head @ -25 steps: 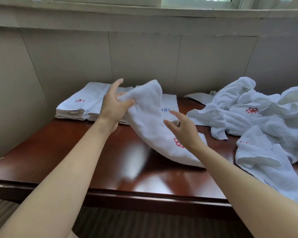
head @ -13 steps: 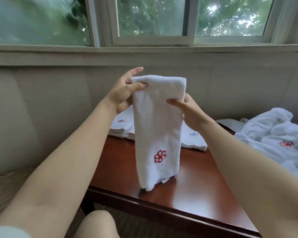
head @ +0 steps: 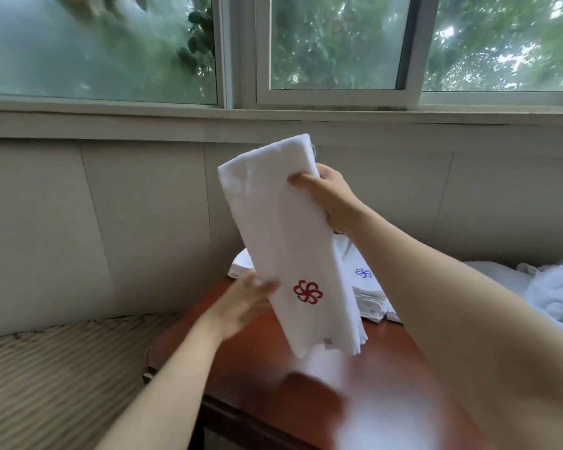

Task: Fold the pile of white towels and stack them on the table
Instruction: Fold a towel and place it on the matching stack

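Observation:
A white towel with a red flower emblem (head: pixel 283 241) hangs as a long folded strip above the dark wooden table (head: pixel 387 384), tilted with its lower end clear of the tabletop. My right hand (head: pixel 330 198) grips its upper right edge, thumb on the front. My left hand (head: pixel 244 303) is blurred, fingers straight, touching the towel's lower left edge. Behind the strip lies the stack of folded towels (head: pixel 368 287), one with a blue emblem. The unfolded white pile (head: pixel 553 293) shows at the right edge.
A tiled wall (head: pixel 143 206) and window sill (head: pixel 273 121) stand close behind the table. A striped woven cushion or seat (head: pixel 62 368) lies to the left of the table's corner.
My left hand has let go of the towel's top and dropped to its lower left side. The right hand now holds the top alone. The towel has tilted and lifted off the table.

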